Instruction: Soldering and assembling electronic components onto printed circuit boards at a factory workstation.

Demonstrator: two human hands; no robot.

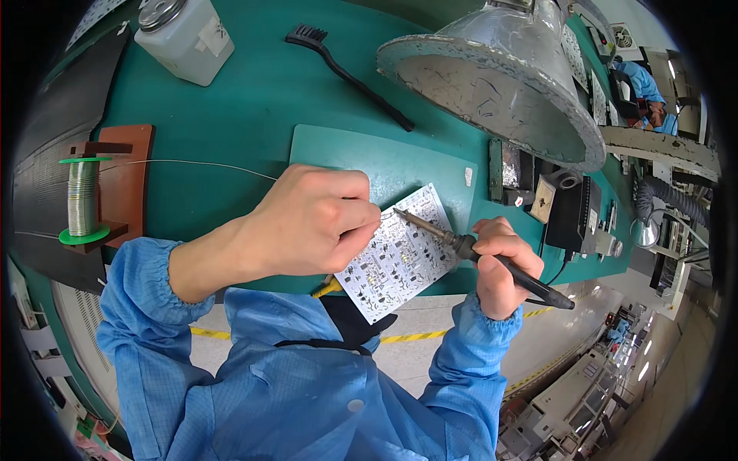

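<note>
My right hand (505, 265) grips a soldering iron (465, 247) by its dark handle, and the metal tip points left onto a white circuit board (403, 257). The board lies tilted across the near edge of a green mat, its surface covered with small parts. Over the board's far left side my left hand (319, 219) is closed in a pinch on thin solder wire (223, 164), whose end comes close to the iron's tip. That wire runs left to a solder spool (83, 198) with green flanges on a brown stand.
A large metal fume hood (492, 84) hangs at the far right. Beside it stand a soldering iron stand (511, 173) and a black box (573, 215). A black brush (354, 77) and a white bottle (188, 42) lie and stand farther back. Another person (642, 84) sits at far right.
</note>
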